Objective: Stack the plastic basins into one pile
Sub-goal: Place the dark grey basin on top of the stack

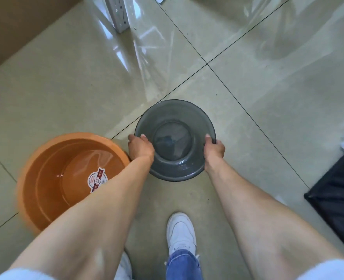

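White sneaker (180,232) and a bit of blue jeans (182,264) sit nearest, below and between both forearms. Further out, the left hand (140,147) and right hand (214,148) each clamp opposite sides of the smoky grey basin (174,138), thumbs hooked over its rim, basin upright between them. Just left of the left hand sits the orange basin (66,178), sticker inside. Beyond the hands, clear plastic sheeting (157,47) lies on the tile floor (258,98).

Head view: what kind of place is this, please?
Probably a storeroom or workshop, not a lived-in room: a glossy tiled floor, loose clear plastic sheet, a metal rack post and cardboard.
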Tool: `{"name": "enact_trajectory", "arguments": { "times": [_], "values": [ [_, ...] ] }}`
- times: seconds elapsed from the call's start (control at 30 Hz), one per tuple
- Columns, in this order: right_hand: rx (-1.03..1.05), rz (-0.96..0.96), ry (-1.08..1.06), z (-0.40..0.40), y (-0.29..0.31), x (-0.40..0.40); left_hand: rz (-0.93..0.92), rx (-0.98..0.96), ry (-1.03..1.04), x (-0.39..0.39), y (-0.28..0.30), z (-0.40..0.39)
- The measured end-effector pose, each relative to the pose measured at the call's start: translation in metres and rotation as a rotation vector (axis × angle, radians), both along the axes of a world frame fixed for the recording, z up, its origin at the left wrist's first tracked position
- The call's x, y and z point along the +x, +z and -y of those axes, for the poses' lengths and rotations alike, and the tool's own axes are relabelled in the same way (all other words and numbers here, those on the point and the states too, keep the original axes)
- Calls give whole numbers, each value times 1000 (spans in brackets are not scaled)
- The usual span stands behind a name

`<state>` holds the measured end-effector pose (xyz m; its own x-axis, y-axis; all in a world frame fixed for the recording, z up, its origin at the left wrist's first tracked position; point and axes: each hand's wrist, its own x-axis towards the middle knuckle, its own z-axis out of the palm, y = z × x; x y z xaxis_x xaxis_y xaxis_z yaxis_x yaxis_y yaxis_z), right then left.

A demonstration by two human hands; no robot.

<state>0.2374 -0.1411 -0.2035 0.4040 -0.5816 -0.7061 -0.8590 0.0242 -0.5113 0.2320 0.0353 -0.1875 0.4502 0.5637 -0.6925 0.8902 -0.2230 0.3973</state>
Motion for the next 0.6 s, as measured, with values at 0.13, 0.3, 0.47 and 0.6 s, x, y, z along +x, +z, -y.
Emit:
{"name": "enact_trajectory", "arguments": {
  "times": [0.13,0.3,0.47,0.6],
  "values": [
    [-173,95,-52,4,23,4,200,-24,-6,-8,15,2],
    [-318,178,-39,-13,78,6,429,-5,85,-26,55,-5],
    [-345,213,-9,-54,115,-4,530,96,239,-45,94,-32],
    [-325,218,145,-118,143,-22,532,226,369,-81,120,-89]
  ]
}}
